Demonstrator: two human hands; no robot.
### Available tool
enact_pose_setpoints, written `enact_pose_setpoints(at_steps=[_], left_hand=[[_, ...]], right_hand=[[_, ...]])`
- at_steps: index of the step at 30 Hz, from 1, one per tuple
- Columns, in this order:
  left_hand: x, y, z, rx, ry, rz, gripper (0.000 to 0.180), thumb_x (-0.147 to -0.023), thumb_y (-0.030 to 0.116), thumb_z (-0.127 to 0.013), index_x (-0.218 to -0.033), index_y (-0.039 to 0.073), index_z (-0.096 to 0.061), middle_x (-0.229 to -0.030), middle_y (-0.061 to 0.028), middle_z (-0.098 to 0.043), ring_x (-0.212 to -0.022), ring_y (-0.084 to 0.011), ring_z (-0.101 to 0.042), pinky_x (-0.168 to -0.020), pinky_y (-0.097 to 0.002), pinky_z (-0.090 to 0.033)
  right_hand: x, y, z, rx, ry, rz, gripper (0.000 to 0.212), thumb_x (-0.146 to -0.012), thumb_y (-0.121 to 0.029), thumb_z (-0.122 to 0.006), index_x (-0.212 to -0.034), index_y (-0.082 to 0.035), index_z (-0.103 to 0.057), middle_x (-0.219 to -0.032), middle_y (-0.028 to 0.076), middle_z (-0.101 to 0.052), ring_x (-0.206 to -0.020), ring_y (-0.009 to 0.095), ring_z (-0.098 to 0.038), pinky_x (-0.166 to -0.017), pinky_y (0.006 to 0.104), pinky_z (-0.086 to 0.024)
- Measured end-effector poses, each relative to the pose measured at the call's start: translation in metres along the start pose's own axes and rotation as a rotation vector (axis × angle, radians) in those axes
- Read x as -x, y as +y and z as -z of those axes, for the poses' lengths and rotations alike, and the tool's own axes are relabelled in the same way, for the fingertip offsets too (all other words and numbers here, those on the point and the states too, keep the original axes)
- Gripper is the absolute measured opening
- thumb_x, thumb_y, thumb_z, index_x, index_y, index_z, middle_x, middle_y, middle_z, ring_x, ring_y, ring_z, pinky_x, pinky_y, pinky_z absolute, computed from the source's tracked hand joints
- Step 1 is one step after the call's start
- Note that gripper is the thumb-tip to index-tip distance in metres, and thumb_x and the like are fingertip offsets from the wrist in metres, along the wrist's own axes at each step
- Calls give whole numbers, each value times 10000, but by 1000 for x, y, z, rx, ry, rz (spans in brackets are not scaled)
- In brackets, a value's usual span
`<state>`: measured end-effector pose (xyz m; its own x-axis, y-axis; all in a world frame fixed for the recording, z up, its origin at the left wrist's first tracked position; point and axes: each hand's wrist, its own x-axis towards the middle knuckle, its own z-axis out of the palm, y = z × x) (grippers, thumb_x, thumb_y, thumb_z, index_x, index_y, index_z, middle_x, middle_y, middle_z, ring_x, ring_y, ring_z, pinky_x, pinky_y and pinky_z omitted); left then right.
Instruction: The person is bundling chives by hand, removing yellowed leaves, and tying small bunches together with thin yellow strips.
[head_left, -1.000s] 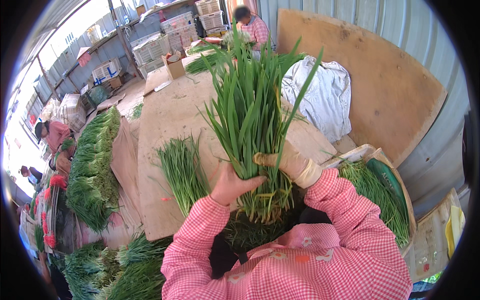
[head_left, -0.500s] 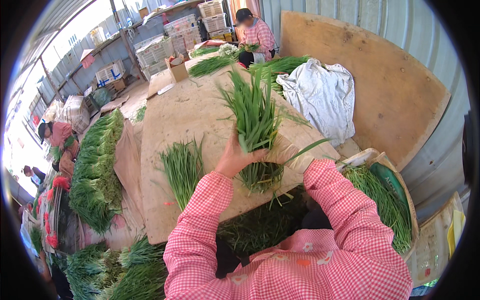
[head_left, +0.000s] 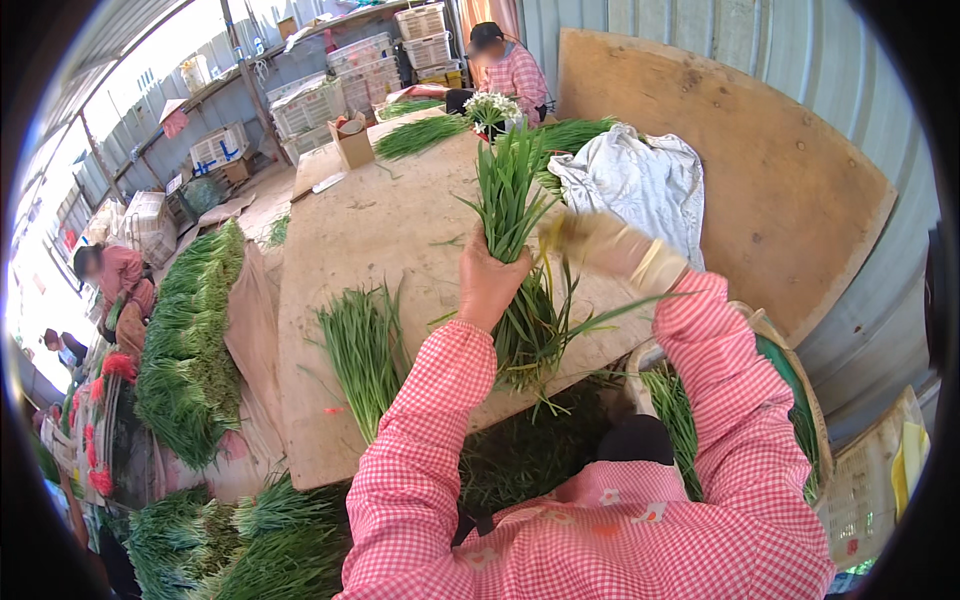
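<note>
My bare left hand (head_left: 489, 286) is wrapped round the middle of a bunch of garlic chives (head_left: 507, 196), held upright over the board table. Its leafy tops point away from me, and some limp, yellowish leaves hang below the fist. My right hand (head_left: 600, 246), in a pale glove, is to the right of the bunch and smeared by motion; a yellowish streak shows at its fingers, too blurred to make out. Left of my left hand, a smaller pile of chives (head_left: 362, 357) lies on the table (head_left: 385, 235).
Loose green trimmings (head_left: 525, 450) lie below the table's near edge. On my right stands a basket (head_left: 822, 440) with chives; a white cloth (head_left: 640, 195) covers greens at the far right. Long heaps of chives (head_left: 190, 350) line the left. Co-workers (head_left: 518, 80) sit beyond.
Both hands were around the bunch; now only the left grips it. My right hand has come away to the right, and the gathered tops look narrower.
</note>
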<state>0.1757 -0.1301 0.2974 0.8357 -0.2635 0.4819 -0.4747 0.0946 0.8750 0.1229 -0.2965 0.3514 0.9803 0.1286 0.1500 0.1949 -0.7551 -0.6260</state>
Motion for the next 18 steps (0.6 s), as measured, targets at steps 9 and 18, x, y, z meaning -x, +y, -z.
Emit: enact_pose_setpoints(at_steps=[9, 18], left_hand=[[0, -6, -9, -86, 37, -81, 343, -677, 53, -625, -997, -42, -547, -804, -75, -638, -713, -113, -588, -659, -265, -480], [-6, -15, -3, -280, 100, -61, 383, -650, 141, -641, -1004, 4, -591, -792, -135, -656, -725, -208, -636, -679, -319, -486]], right_hand=[[-46, -60, 20, -33, 305, 271, 497, -867, -465, -495, -1109, -34, -542, -975, 137, -608, -888, 231, -575, -826, 298, -428], [2, -119, 71, -610, 572, 356, 240, -920, -298, -461, -869, -105, -594, -875, 78, -636, -855, 171, -608, -856, 322, -462]])
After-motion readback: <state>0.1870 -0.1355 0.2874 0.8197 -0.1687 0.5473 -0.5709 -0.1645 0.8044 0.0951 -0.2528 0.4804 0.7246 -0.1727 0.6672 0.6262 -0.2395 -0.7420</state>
